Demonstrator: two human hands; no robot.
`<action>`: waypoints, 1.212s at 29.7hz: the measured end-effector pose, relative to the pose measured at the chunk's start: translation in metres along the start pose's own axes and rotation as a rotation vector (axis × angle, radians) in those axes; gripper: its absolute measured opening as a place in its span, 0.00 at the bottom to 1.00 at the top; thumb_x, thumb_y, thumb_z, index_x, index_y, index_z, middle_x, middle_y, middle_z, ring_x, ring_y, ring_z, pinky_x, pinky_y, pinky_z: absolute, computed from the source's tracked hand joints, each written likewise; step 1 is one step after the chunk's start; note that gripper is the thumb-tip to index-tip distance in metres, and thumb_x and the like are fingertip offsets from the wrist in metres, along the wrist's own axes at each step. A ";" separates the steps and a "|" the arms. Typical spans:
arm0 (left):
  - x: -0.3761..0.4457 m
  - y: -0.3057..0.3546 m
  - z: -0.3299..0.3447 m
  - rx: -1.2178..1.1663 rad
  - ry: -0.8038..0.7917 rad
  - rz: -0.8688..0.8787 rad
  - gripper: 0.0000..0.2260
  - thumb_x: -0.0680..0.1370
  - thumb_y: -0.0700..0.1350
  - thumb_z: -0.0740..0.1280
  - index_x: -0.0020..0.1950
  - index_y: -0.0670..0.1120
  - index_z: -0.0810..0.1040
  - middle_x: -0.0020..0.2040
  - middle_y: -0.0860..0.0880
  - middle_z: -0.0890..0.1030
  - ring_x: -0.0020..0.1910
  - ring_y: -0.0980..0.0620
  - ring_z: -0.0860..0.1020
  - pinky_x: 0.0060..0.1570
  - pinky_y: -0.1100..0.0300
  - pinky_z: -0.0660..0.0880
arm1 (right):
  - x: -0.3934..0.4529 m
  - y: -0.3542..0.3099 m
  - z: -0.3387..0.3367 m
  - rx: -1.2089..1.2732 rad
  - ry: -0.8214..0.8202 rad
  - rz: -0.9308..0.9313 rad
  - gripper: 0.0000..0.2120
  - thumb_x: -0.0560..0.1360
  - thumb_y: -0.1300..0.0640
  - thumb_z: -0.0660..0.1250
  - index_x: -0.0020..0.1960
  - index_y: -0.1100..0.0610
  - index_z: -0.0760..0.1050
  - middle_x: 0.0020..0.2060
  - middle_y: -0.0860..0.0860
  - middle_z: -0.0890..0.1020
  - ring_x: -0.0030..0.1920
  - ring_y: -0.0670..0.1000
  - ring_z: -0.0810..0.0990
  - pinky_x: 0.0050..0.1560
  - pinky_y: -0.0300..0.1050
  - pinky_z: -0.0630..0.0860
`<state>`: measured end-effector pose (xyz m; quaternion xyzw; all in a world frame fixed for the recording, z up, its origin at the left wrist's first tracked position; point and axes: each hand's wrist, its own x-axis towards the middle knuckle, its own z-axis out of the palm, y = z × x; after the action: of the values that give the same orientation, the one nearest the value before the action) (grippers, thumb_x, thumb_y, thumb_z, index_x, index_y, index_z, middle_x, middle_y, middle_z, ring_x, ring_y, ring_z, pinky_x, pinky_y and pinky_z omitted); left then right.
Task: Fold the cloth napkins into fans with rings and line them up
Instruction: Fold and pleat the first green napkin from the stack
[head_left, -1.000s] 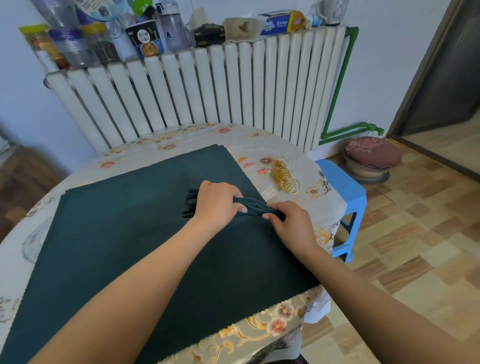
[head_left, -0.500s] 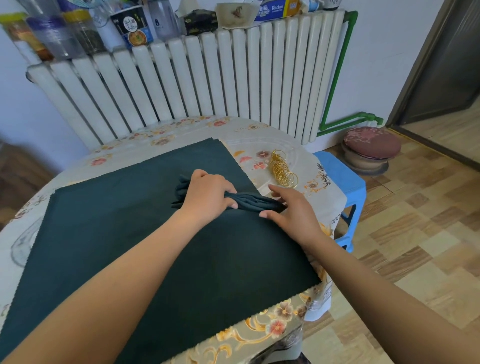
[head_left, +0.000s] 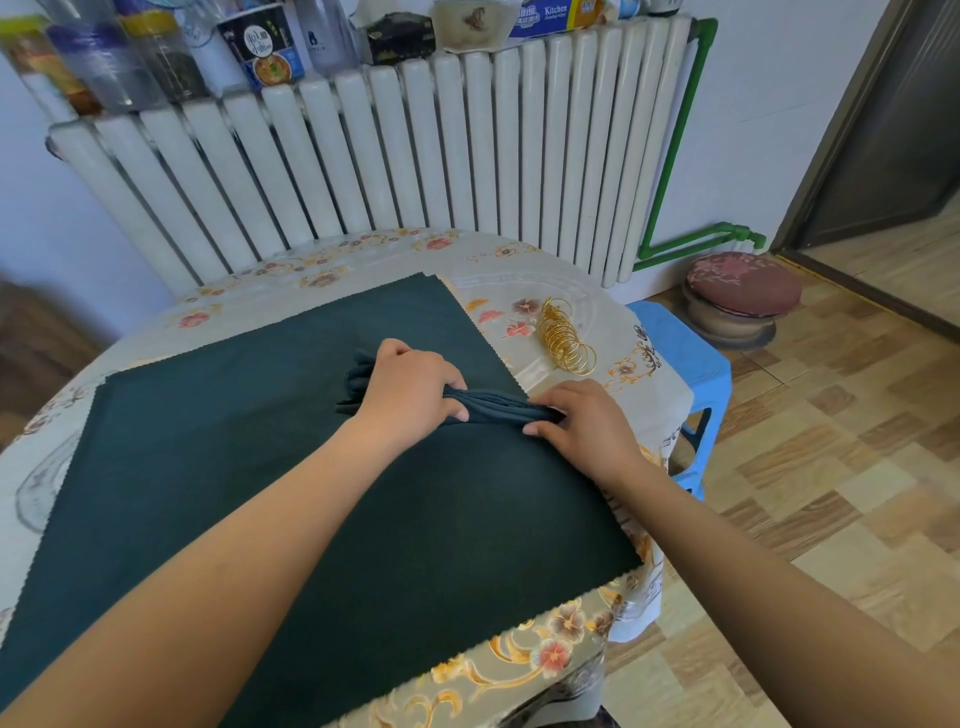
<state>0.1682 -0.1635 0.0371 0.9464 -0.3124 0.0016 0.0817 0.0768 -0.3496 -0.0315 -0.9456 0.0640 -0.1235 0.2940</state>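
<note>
A dark green pleated cloth napkin (head_left: 488, 405) lies on a large flat dark green cloth (head_left: 311, 467) spread over the floral-covered round worktop (head_left: 550, 654). Right of the flat cloth, on the worktop, sits a cluster of gold metal rings (head_left: 563, 336). Behind the worktop stands a white ribbed radiator (head_left: 415, 166); a blue plastic stool (head_left: 680, 343) stands to its right.

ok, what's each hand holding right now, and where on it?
Both hold the pleated napkin. The left hand grips round its middle; the right hand pinches its right end. The gold rings lie untouched.
</note>
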 end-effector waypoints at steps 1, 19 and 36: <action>0.001 0.001 0.000 0.025 0.005 0.005 0.11 0.74 0.58 0.69 0.53 0.54 0.82 0.46 0.56 0.80 0.52 0.48 0.62 0.56 0.60 0.58 | -0.001 0.001 0.000 -0.021 -0.007 -0.015 0.23 0.71 0.45 0.71 0.64 0.52 0.75 0.56 0.48 0.79 0.59 0.51 0.71 0.58 0.40 0.63; 0.027 0.017 0.009 0.164 0.090 0.012 0.09 0.76 0.56 0.67 0.49 0.53 0.81 0.44 0.54 0.80 0.46 0.50 0.71 0.56 0.57 0.58 | 0.042 0.030 -0.006 0.119 0.287 0.334 0.25 0.72 0.53 0.71 0.66 0.58 0.70 0.62 0.56 0.71 0.63 0.55 0.69 0.62 0.46 0.67; -0.001 -0.017 -0.010 0.072 0.045 -0.104 0.09 0.75 0.57 0.69 0.51 0.55 0.81 0.49 0.55 0.80 0.48 0.52 0.64 0.59 0.57 0.57 | 0.003 0.019 -0.027 0.432 0.154 0.289 0.17 0.72 0.53 0.71 0.60 0.51 0.77 0.50 0.42 0.79 0.45 0.39 0.77 0.41 0.26 0.70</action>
<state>0.1782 -0.1475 0.0444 0.9634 -0.2607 0.0297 0.0544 0.0711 -0.3801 -0.0200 -0.8299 0.1926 -0.1626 0.4977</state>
